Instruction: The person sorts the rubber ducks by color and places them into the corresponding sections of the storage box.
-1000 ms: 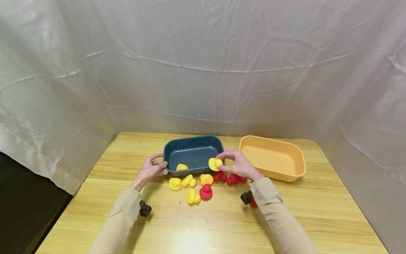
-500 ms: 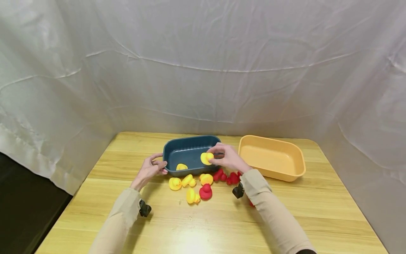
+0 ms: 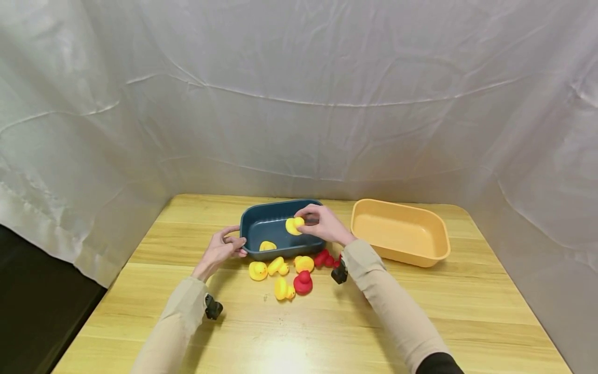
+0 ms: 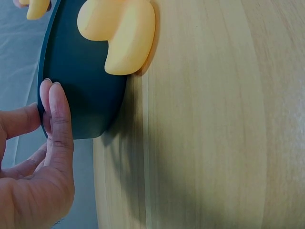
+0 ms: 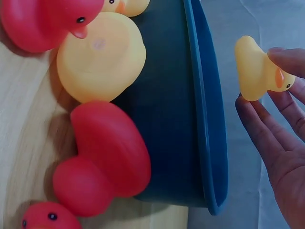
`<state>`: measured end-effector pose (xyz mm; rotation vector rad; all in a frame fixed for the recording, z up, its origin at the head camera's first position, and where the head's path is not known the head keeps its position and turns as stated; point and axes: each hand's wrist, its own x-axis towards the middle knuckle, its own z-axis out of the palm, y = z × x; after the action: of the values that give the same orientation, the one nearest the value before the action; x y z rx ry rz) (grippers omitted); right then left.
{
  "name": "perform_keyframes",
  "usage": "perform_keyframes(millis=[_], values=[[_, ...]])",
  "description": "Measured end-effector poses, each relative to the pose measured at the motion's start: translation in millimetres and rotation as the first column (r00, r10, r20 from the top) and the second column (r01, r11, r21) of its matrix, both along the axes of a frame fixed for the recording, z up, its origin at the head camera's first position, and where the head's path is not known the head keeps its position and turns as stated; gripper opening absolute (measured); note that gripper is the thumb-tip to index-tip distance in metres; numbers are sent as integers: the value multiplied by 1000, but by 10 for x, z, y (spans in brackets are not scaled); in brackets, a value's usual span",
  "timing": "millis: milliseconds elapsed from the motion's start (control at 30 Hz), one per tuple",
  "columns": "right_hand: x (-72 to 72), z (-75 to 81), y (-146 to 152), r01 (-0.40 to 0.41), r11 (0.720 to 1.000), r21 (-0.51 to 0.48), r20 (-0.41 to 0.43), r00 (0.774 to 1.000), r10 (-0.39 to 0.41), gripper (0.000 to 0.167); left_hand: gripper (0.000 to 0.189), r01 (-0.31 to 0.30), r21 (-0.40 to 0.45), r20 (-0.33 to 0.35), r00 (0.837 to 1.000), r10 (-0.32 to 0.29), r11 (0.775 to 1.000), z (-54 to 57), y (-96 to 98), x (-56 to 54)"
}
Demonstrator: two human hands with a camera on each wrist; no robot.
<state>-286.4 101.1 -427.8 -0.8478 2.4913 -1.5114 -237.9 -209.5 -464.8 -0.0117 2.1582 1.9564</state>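
1. Toy duck (image 5: 251,71), yellow, sits clamped in the person's right hand (image 3: 327,226), between thumb and fingertips, its orange bill turned toward the palm.
2. From where I stand, it hangs over the blue tray (image 3: 273,228), higher than the rim.
3. Left hand (image 3: 220,250) pinches that tray's wall at the left end.
4. Inside the blue tray, a second yellow duck (image 3: 267,246) lies by the near wall, toward the left.
5. An orange tray (image 3: 402,228) stands to the right of the blue one, the two apart.
6. On the wooden table (image 3: 224,343), four loose yellow ducks (image 3: 258,270) and a red duck (image 3: 303,283) lie before the blue tray; other red ducks (image 3: 322,258) lie near its right end, partly hidden by the wrist camera (image 3: 339,272).
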Motion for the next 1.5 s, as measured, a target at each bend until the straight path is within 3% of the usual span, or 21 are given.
perform_keyframes(millis=[500, 1000, 1500], values=[[-183, -55, -262, 20, 999, 40, 20, 1000, -21, 30, 60, 0, -13, 5, 1000, 0, 1000, 8, -5, -5], [-337, -139, -545, 46, 995, 89, 96, 994, -55, 29, 61, 14, -25, 1, 1000, -14, 1000, 17, -39, -21], [-469, -240, -845, 20, 989, 149, 66, 997, -30, 28, 61, 14, -20, 11, 1000, -14, 1000, 11, -60, 9]])
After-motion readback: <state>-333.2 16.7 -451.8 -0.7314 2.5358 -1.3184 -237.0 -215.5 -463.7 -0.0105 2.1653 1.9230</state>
